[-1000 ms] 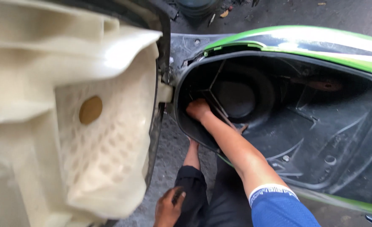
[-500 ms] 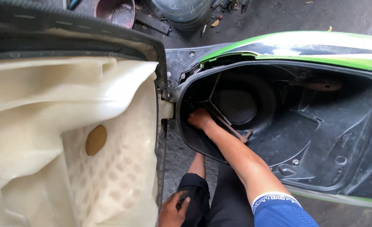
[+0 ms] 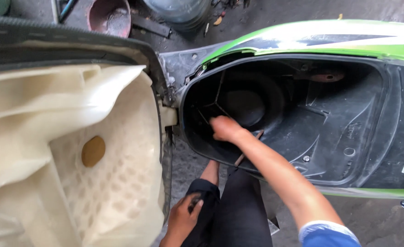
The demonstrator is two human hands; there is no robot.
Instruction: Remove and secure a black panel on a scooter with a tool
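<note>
Comparing with a moment ago: right hand now resting slightly further forward and lower inside the black storage compartment of the green scooter, beside the thin wire bracket, suggesting continued feeling or working at the front of the tub. Reaching in with the right arm stretched nearly straight, knuckles up, fingers curled under so that telling what, if anything, is being gripped is not possible. Resting the left hand on the dark-trousered knee, fingers loosely bent and holding nothing, beside the raised seat underside.
</note>
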